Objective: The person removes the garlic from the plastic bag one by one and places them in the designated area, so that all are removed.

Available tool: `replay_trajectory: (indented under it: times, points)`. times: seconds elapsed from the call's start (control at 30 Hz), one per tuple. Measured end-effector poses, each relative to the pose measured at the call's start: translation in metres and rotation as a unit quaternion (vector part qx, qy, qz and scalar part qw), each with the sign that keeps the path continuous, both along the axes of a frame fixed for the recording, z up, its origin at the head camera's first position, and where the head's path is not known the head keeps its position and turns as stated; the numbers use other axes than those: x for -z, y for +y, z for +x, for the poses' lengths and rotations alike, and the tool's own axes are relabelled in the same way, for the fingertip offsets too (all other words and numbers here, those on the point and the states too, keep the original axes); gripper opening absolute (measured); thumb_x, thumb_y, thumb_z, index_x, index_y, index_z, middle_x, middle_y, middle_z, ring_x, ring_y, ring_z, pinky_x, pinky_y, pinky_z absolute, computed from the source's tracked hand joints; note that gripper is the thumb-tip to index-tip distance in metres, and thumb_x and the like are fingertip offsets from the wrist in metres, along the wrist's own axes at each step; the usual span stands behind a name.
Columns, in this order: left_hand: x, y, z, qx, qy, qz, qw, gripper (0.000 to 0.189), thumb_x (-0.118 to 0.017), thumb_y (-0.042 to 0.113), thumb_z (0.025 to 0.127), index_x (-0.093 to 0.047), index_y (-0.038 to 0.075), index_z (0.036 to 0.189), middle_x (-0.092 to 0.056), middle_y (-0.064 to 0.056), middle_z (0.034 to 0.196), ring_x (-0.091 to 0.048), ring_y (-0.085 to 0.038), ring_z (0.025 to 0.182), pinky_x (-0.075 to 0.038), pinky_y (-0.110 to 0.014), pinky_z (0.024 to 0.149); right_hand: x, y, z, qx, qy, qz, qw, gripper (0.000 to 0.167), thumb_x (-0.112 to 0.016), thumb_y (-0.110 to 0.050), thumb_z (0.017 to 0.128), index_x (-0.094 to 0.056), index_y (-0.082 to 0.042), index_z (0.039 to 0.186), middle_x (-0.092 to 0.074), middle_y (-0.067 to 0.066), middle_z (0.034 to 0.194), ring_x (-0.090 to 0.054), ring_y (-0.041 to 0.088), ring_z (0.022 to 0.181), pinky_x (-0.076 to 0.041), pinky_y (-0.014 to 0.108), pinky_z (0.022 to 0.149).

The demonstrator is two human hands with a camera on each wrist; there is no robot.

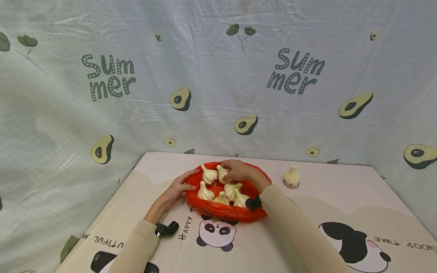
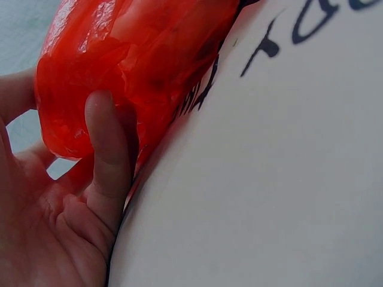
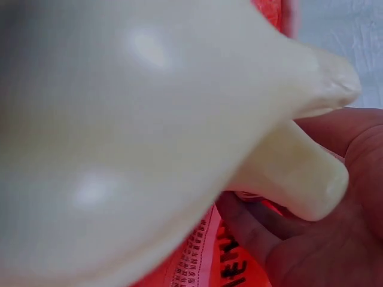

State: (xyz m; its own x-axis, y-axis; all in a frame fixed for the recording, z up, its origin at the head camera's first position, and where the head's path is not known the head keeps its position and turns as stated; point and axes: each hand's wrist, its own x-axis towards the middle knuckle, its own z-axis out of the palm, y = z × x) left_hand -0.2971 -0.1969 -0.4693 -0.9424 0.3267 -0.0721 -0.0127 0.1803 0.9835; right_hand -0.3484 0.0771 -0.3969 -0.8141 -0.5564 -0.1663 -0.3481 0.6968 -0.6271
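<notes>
Several garlic bulbs (image 1: 205,192) lie in a red plastic bag (image 1: 218,211) whose rim is rolled down like a bowl. My left hand (image 1: 176,189) holds the bag's left side; in the left wrist view its fingers spread around the red plastic (image 2: 149,54). Inside the far part of the bag, my right hand (image 1: 239,170) grips a garlic bulb (image 1: 221,172) from above, partly covering it. Close to the camera in the right wrist view, a large pale bulb (image 3: 131,119) hides much of the right hand (image 3: 341,233).
One more garlic bulb (image 1: 291,177) stands on the table to the right of the bag. The table cover (image 1: 259,246) is pale with printed pandas and words. A curtain (image 1: 211,68) printed with avocados hangs behind the table and along its sides.
</notes>
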Motion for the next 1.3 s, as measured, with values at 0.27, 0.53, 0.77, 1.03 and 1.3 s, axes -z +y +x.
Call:
replay_trajectory:
  times: [0.27,0.53,0.77,1.03,1.3]
  points:
    - [0.0,0.0,0.001,-0.007,0.003,-0.006,1.0,0.073,-0.059,0.011,0.087,-0.044,0.023,0.157,-0.028,-0.012,0.17,-0.032,-0.044,0.152,-0.043,-0.056,0.117,-0.009,0.002,0.004,0.007,-0.002,-0.021,0.9998,0.049,-0.071,-0.018,0.093,-0.059,-0.007,0.139,-0.064,0.01,0.13,-0.058,0.025,0.111,-0.058,0.04,0.1]
    - [0.001,0.0,0.002,-0.007,0.003,-0.006,0.9999,0.071,-0.058,0.011,0.088,-0.044,0.022,0.157,-0.026,-0.013,0.17,-0.03,-0.044,0.152,-0.042,-0.057,0.118,-0.015,0.005,0.01,0.024,-0.005,-0.034,0.9991,0.052,-0.072,-0.019,0.093,-0.057,-0.008,0.142,-0.06,0.013,0.142,-0.059,0.028,0.117,-0.059,0.042,0.1]
    - [0.001,0.0,0.002,-0.004,-0.005,0.0,1.0,0.071,-0.058,0.012,0.089,-0.042,0.022,0.158,-0.026,-0.014,0.17,-0.031,-0.044,0.151,-0.046,-0.054,0.116,-0.022,0.006,0.013,0.029,0.002,-0.038,0.9989,0.053,-0.072,-0.021,0.093,-0.057,-0.01,0.142,-0.059,0.012,0.143,-0.055,0.03,0.124,-0.055,0.046,0.106]
    - [0.0,-0.001,0.003,0.001,-0.005,0.005,1.0,0.07,-0.057,0.012,0.09,-0.041,0.02,0.158,-0.026,-0.015,0.169,-0.033,-0.045,0.149,-0.048,-0.051,0.114,-0.027,0.01,0.015,0.029,0.013,-0.042,0.9986,0.049,-0.072,-0.022,0.092,-0.059,-0.011,0.139,-0.062,0.01,0.138,-0.058,0.026,0.119,-0.055,0.044,0.106]
    - [-0.002,0.0,0.002,0.002,-0.004,0.002,1.0,0.07,-0.057,0.011,0.091,-0.041,0.02,0.158,-0.026,-0.015,0.169,-0.035,-0.044,0.148,-0.049,-0.051,0.114,-0.036,0.016,0.019,0.012,0.028,-0.047,0.9984,0.047,-0.072,-0.022,0.092,-0.06,-0.01,0.137,-0.062,0.013,0.138,-0.06,0.027,0.115,-0.058,0.041,0.102]
